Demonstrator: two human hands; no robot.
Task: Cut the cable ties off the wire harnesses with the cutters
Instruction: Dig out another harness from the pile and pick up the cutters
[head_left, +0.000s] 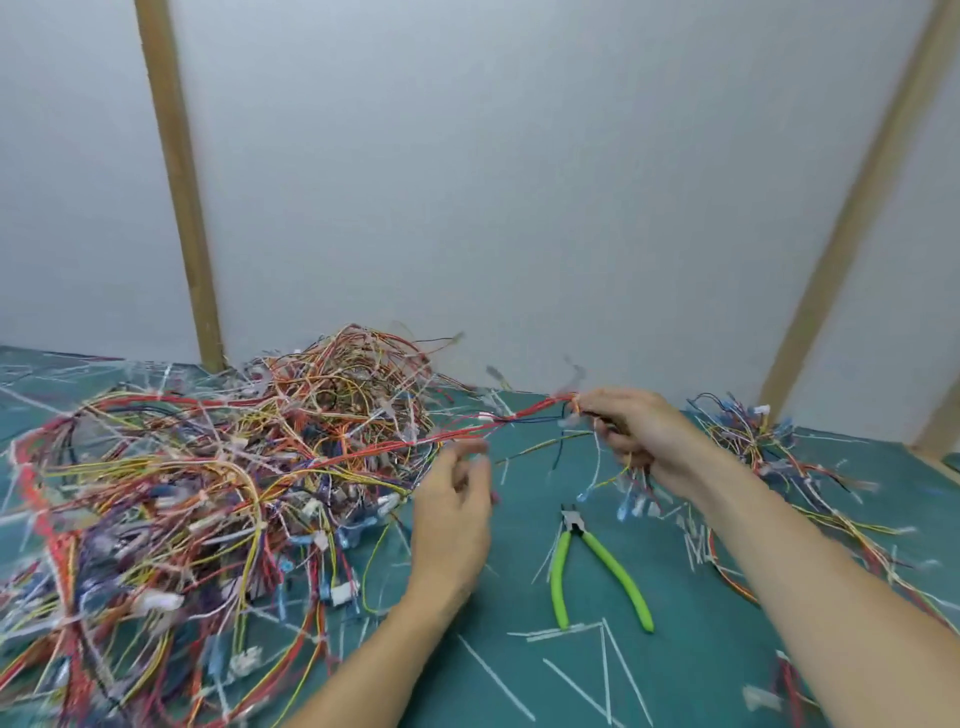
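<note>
1. My right hand (639, 436) has its fingers curled round one wire harness (498, 423), lifted off the green mat (691, 665).
2. My left hand (454, 519) hovers just below that harness, fingers loosely bent, holding nothing (motion-blurred, though).
3. The cutters (592, 566) lie between my wrists, untouched, handles spread.
4. The tangled pile (208, 493) sits left of my left fingers.

Green-handled cutters (597, 566) on a teal mat (675, 675); red, yellow, blue wire harnesses (208, 467)
</note>
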